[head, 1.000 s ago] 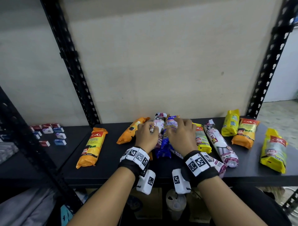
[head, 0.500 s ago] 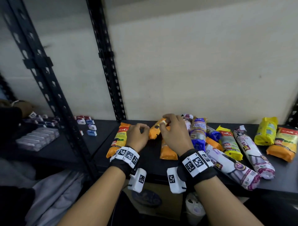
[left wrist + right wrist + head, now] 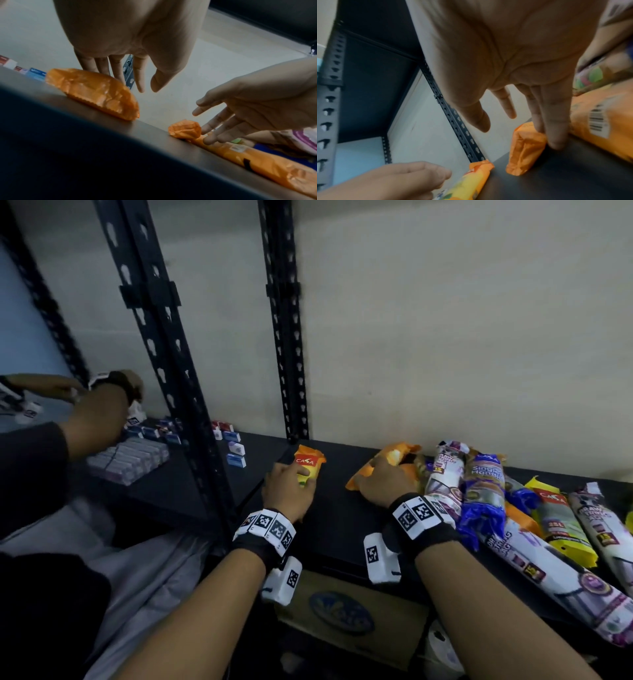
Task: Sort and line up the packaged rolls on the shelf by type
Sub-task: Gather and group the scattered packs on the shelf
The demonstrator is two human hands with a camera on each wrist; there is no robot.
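An orange CASA pack [image 3: 309,462] [image 3: 96,90] lies at the left end of the black shelf [image 3: 335,529]. My left hand [image 3: 287,491] is over its near half, the straight fingers [image 3: 116,70] touching its far side and the thumb free. My right hand [image 3: 383,481] rests with straight fingers [image 3: 556,128] on the end of a second orange pack [image 3: 397,455] [image 3: 523,148], a hand's width to the right. Right of that hand lies a jumbled pile: white-and-purple rolls [image 3: 445,474], a blue pack [image 3: 483,484], a yellow pack [image 3: 555,518].
A black slotted upright [image 3: 284,337] stands behind the left pack. Small boxes [image 3: 236,446] sit on the neighbouring shelf, where another person's arm [image 3: 92,412] reaches in. A cardboard box [image 3: 342,611] sits under the shelf. Bare shelf shows between the two orange packs.
Both hands left the middle pile and moved left. The left hand reached the orange pack at the shelf's left end; the right hand came with another orange pack, its fingers now flat.
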